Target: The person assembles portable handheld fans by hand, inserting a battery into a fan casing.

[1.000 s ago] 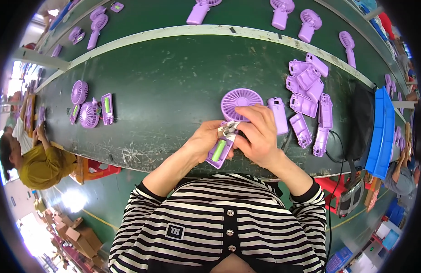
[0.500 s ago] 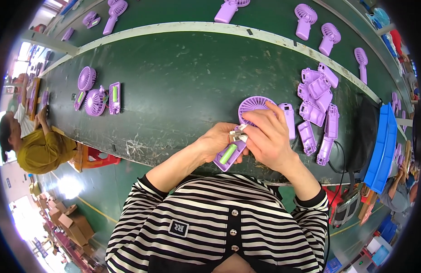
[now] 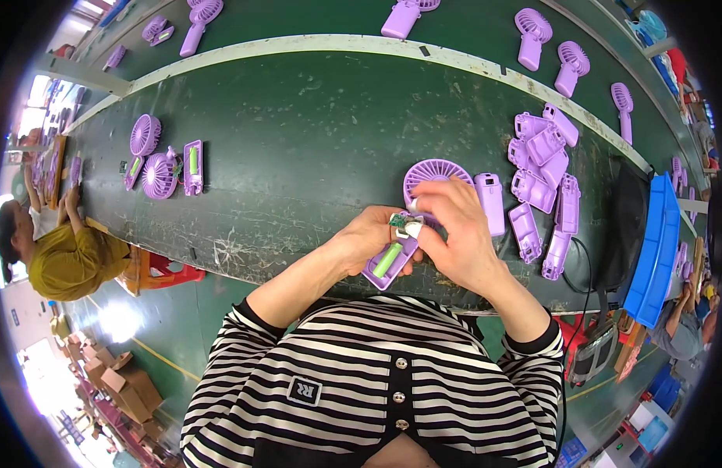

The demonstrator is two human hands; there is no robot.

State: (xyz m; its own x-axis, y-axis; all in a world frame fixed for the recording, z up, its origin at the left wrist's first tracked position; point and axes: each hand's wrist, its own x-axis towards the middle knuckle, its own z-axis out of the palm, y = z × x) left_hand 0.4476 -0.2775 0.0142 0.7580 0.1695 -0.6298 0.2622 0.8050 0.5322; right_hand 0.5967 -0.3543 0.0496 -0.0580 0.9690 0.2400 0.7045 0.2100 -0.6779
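Observation:
My left hand [image 3: 366, 239] is closed around an opened purple handheld fan, gripping its handle shell [image 3: 374, 279]. A green cylindrical battery [image 3: 387, 260] lies in that shell. The round slotted fan head [image 3: 436, 168] points away from me, partly behind my right hand. At the top of the handle is a small green circuit board [image 3: 398, 221]. My right hand [image 3: 464, 238], with white covers on thumb and fingertip, is closed in a pinch at this board. The fingers partly hide the contact. Just right of the fan lies a purple handle cover [image 3: 489, 204].
Several purple shell halves [image 3: 542, 160] are piled at the right, before a blue bin [image 3: 651, 249] and a black bag [image 3: 617, 226]. Opened fans [image 3: 159, 175] with batteries lie at left. Beyond a pale rail [image 3: 329, 45] lie more fans [image 3: 533, 37]. A co-worker [image 3: 76, 261] sits at far left.
The circuit board has turned, so its green face now shows near my right thumb. My right fingers have curled lower over the fan head. My left hand keeps its hold on the handle.

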